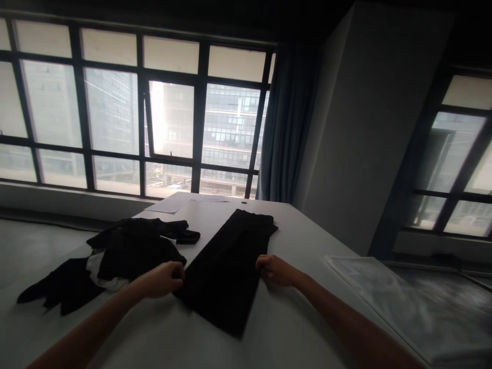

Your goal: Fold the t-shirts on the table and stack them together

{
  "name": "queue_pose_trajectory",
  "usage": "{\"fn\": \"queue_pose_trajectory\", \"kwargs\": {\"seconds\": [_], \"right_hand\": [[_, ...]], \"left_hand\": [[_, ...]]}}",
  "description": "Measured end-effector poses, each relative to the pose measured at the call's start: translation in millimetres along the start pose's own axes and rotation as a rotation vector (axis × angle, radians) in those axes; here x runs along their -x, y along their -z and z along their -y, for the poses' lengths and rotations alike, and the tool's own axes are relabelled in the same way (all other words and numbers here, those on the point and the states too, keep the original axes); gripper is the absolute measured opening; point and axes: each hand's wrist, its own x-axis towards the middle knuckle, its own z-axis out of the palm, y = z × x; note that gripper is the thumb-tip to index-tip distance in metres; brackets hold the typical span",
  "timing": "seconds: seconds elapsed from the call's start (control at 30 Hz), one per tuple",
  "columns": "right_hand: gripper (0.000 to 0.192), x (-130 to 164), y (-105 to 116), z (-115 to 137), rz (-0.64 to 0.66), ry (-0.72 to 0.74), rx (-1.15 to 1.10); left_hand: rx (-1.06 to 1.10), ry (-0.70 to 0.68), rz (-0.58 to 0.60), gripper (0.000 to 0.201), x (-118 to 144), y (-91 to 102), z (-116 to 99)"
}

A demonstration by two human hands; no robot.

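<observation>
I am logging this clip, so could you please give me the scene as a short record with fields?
surface: white table
left hand: closed on the left edge of the black folded garment
right hand: closed on the garment's right edge
beside: heap of black and white clothes, left of the garment
far end: sheets of paper
right: clear plastic sheet
background: large windows, blue curtain

I count my two hands, the left hand point(163, 278) and the right hand point(273, 269), and one flat black garment point(227, 266) between them. Left of my left hand there is one heap of dark clothes point(115, 253). Beyond both hands lie a few sheets of paper point(172, 203); right of my right hand, one clear plastic sheet point(403, 302)
</observation>
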Motion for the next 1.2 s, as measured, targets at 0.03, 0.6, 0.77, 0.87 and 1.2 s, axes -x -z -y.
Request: {"fn": "queue_pose_trajectory", "kwargs": {"seconds": [0.03, 0.6, 0.77, 0.87, 1.2], "right_hand": [[0.028, 8, 10, -8, 0.02, -0.041, 0.002], [0.025, 88, 34, -48, -0.041, -0.305, 0.17], [0.025, 94, 40, -49, 0.007, -0.332, 0.073], [0.037, 96, 40, -51, 0.101, -0.38, 0.041], [0.013, 100, 48, -42, 0.203, -0.532, 0.139]], "left_hand": [[-0.015, -0.017, 0.099, 0.017, 7, -6.2, -15], [-0.444, -0.834, 0.191, 0.053, 7, -102.6, -136], [-0.47, -0.967, 0.341, 0.025, -10, -104.2, -156], [-0.373, -0.838, 0.395, 0.025, -17, -95.7, -167], [-0.165, -0.811, 0.443, 0.015, -14, -109.7, -166]]}}
